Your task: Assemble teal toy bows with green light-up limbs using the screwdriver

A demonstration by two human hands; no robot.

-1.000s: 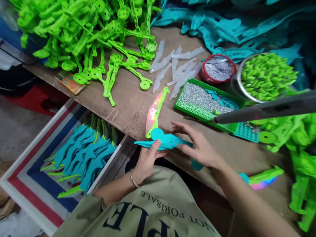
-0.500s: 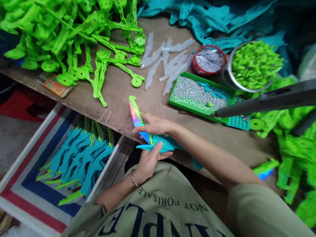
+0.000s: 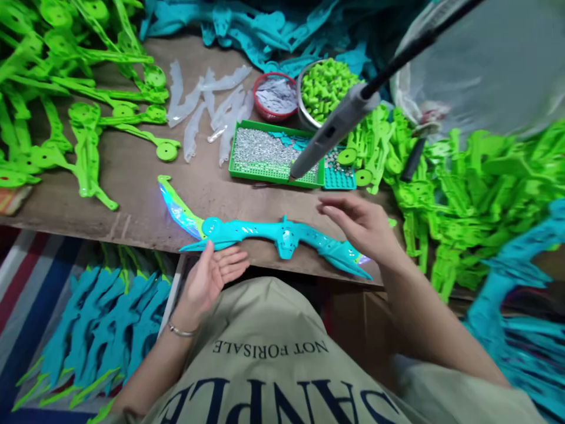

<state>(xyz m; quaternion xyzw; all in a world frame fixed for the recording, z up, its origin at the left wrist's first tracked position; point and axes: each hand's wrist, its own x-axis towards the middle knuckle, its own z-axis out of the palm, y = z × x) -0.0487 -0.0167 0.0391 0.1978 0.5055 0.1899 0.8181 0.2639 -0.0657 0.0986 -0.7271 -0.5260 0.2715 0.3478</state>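
Note:
A turquoise plastic toy bow (image 3: 260, 231) lies lengthwise along the table's front edge. Its left end carries a lime-green limb (image 3: 180, 206) with a clear, shiny blue-violet insert. My left hand (image 3: 216, 274) is open, palm turned up, at the underside of the bow's left part, the thumb by its turquoise tip. Above the bow's right end hovers my right hand (image 3: 359, 224), fingers loosely stretched and holding nothing. The right limb is mostly hidden by that hand and forearm. An electric screwdriver (image 3: 333, 126) hangs over a green tray of screws (image 3: 260, 152).
Lime-green limb parts (image 3: 83, 141) heap up at left, and more (image 3: 468, 194) at right. Behind the tray stand a red basket (image 3: 260, 112) and a metal bowl (image 3: 305, 112) of green pieces. Translucent strips (image 3: 192, 132) lie mid-table. Finished-looking bows (image 3: 97, 330) fill a lined box at lower left.
The bow has gone from being held in both hands near the body to lying along the table edge. My right hand has let go and moved right; the view has shifted right.

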